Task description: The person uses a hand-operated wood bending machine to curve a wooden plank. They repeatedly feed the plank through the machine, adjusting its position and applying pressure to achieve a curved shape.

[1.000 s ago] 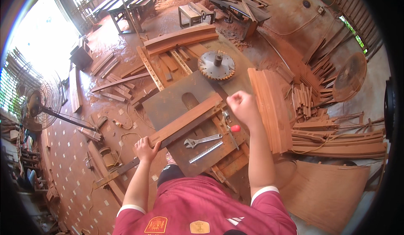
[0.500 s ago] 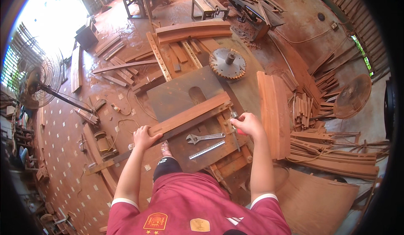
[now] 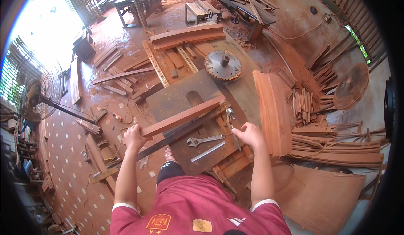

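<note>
My left hand (image 3: 134, 138) is closed round the near left end of a long reddish wooden board (image 3: 183, 116). The board slants across a dark metal saw table (image 3: 176, 94), and its far end is near the end of a dark metal fence bar (image 3: 185, 129). Just right of that end, my right hand (image 3: 249, 134) has its fingers curled at the lower end of what looks like a hammer (image 3: 229, 113) with a shiny metal head; its grip is mostly hidden. Nearer me on the table lie an adjustable wrench (image 3: 205, 140) and a steel ruler (image 3: 208, 151).
A large circular saw blade (image 3: 223, 65) lies flat beyond the board. Thick curved timbers stand at right (image 3: 272, 113) and at the back (image 3: 188, 38). A fan (image 3: 35, 94) is at left. Offcuts and cords lie on the tiled floor.
The board's left end has come up and away from the fence bar in my left hand, leaving a gap between them. The red grip in my right hand no longer shows. The view has shifted slightly.
</note>
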The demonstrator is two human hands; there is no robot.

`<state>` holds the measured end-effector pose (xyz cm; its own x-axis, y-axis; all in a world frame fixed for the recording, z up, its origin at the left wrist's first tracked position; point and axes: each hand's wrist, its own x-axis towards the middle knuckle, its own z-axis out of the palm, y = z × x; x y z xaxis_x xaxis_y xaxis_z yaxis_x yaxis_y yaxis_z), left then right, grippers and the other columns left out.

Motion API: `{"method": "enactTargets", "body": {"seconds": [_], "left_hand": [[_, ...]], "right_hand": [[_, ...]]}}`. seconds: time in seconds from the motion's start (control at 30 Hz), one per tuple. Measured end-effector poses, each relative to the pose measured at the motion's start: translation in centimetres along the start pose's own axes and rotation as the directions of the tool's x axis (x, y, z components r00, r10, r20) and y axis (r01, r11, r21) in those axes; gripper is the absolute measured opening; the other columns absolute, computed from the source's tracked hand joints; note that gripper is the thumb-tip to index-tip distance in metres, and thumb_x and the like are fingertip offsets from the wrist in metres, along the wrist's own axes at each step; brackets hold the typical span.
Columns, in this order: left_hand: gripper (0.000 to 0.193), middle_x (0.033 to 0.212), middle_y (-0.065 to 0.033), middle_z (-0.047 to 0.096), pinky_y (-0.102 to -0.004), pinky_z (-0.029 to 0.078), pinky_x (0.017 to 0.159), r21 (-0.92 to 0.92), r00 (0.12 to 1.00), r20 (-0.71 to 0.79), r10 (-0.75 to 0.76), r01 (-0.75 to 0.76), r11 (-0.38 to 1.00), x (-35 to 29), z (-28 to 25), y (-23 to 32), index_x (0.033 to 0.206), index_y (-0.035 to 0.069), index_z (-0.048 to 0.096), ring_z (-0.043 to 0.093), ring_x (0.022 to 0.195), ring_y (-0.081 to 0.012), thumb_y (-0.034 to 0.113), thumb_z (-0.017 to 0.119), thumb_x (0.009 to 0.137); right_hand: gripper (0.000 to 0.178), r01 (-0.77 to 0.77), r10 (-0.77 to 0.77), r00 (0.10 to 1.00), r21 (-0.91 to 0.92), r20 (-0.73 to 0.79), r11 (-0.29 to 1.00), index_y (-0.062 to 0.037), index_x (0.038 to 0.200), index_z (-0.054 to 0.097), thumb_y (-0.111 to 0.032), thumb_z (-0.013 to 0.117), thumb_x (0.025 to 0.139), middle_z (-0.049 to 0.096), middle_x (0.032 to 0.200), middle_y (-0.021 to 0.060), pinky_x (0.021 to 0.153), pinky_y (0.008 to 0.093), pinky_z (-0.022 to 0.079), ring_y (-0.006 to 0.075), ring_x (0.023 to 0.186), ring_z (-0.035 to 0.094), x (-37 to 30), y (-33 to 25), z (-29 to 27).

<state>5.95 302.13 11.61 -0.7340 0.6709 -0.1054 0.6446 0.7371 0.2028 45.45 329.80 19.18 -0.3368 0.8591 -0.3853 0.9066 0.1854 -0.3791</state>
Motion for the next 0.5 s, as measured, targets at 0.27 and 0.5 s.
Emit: {"method": "enactTargets", "body": {"seconds": [0.27, 0.5], "left_hand": [[0.051, 0.097, -0.0042, 0.066, -0.0452, 0.045, 0.088, -0.07, 0.966, -0.217, 0.138, -0.156, 0.985, -1.4, 1.8, -1.7, 0.092, 0.012, 0.065, 0.064, 0.106, -0.0281, 0.04, 0.096, 0.062], [0.045, 0.097, -0.0105, 0.067, -0.048, 0.05, 0.086, -0.329, 0.988, -0.103, 0.113, -0.141, 0.934, -2.9, 7.7, -4.8, 0.094, 0.008, 0.065, 0.066, 0.099, -0.0342, 0.033, 0.092, 0.068]], "right_hand": [[0.066, -0.011, 0.007, 0.999, 0.088, 0.044, 0.996, 0.0004, 0.108, 0.074, -0.06, 0.078, 0.081, 0.076, 0.108, 0.0229, 0.096, 0.044, 0.055, 0.0357, 0.108, 0.072, -1.2, 1.4, 0.7], [0.059, -0.036, 0.042, 0.996, -0.089, 0.074, 0.995, -0.0027, 0.1, 0.075, -0.059, 0.076, 0.081, 0.077, 0.099, 0.0212, 0.092, 0.0455, 0.056, 0.0357, 0.102, 0.074, -1.6, 1.5, 1.1]]}}
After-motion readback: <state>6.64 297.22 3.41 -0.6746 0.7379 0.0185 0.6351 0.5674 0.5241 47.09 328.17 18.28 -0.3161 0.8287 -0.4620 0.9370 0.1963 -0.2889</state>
